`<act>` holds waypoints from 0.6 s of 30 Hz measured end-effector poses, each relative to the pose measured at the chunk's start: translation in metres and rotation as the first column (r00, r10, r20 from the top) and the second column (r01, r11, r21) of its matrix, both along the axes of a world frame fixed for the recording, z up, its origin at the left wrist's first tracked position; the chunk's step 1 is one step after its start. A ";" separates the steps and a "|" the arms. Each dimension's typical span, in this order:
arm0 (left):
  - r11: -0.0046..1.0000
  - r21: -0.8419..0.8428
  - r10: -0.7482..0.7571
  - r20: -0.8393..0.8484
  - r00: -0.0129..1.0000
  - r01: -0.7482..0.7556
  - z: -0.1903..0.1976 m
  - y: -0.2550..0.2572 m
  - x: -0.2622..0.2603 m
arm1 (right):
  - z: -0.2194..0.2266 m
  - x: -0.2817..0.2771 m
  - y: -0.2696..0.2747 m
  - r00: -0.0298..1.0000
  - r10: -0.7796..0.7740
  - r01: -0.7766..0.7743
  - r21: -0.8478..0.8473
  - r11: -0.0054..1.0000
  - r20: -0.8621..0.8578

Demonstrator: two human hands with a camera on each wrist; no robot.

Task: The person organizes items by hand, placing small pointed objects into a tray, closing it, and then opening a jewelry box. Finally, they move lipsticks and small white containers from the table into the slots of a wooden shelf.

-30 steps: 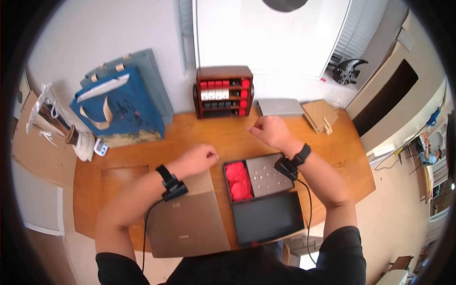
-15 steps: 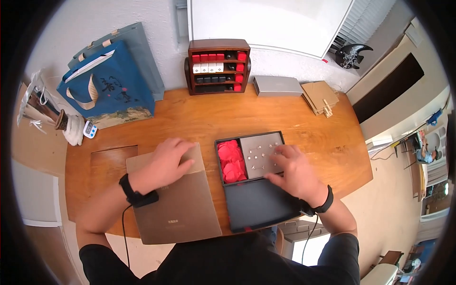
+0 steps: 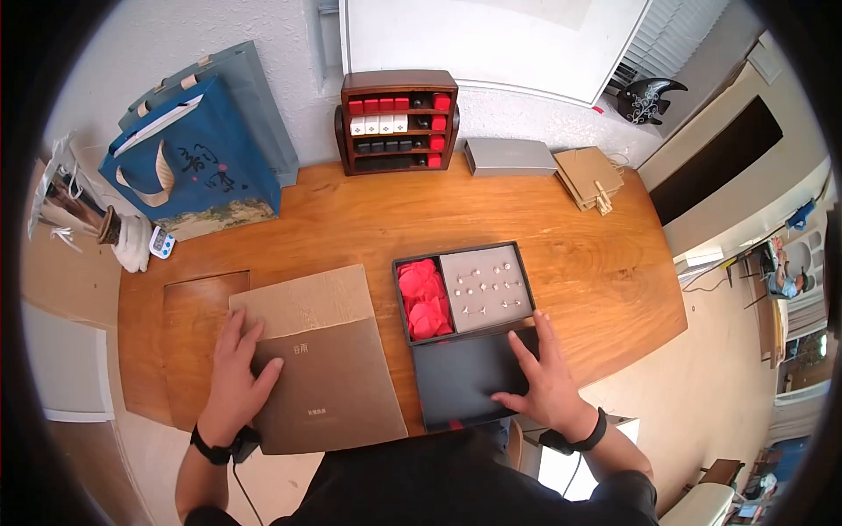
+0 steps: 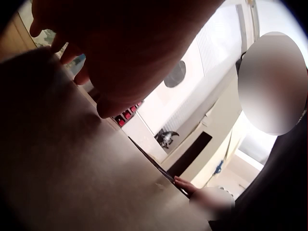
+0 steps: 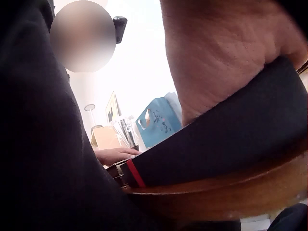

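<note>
My left hand (image 3: 235,375) lies along the left edge of a flat brown box (image 3: 338,386), its fingers loosely spread and the thumb over the top. The box has a tan strip at its far end and small pale lettering. My right hand (image 3: 554,377) rests over the right end of a black lid (image 3: 465,377), fingers extended and thumb apart. In the right wrist view, that palm is right at the upper edge of the lid (image 5: 216,149). Just beyond it lies an open black box with red petals (image 3: 423,294) and a grey pad (image 3: 474,320) of small, shiny earring-like studs.
A dark wooden rack (image 3: 399,83) of red, white and black pieces stands at the back. Behind the right side lie a grey box (image 3: 509,158) and brown cards (image 3: 586,175). Blue gift bags (image 3: 197,162), a small timer (image 3: 161,243) and a white-wrapped vase (image 3: 132,241) stand left.
Both hands came down from above the table. The left moved left to the brown box's edge; the right moved off the stud pad, back toward the body, onto the black lid.
</note>
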State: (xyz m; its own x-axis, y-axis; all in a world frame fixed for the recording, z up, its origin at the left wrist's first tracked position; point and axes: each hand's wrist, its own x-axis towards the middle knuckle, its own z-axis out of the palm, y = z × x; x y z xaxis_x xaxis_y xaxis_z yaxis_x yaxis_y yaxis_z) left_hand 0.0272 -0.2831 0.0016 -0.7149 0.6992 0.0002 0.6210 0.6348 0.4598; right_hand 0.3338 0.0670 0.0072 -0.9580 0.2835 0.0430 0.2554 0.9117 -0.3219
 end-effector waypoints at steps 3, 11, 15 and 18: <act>0.994 0.107 0.020 0.129 0.991 -0.034 -0.005 -0.017 0.012 | -0.008 0.016 -0.002 0.995 -0.026 0.019 -0.083 0.996 -0.094; 0.958 0.285 -0.053 0.301 0.952 -0.036 -0.020 -0.020 0.022 | -0.025 0.040 -0.004 0.966 0.055 -0.062 -0.019 0.998 -0.252; 0.960 0.279 -0.054 0.321 0.946 -0.040 -0.015 -0.004 0.023 | -0.032 0.038 0.002 0.979 0.008 -0.011 -0.012 1.000 -0.205; 0.961 0.276 -0.072 0.319 0.945 -0.020 -0.017 0.003 0.022 | -0.031 0.032 0.010 0.975 0.029 -0.040 -0.045 0.998 -0.220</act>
State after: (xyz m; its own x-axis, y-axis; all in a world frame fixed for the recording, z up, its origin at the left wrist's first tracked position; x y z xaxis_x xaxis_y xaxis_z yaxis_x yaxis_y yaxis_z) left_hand 0.0490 -0.2800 -0.0150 -0.6895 0.7234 -0.0349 0.4243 0.4425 0.7900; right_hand 0.3654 0.0766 -0.0240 -0.9359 0.2579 0.2399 0.1427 0.9003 -0.4112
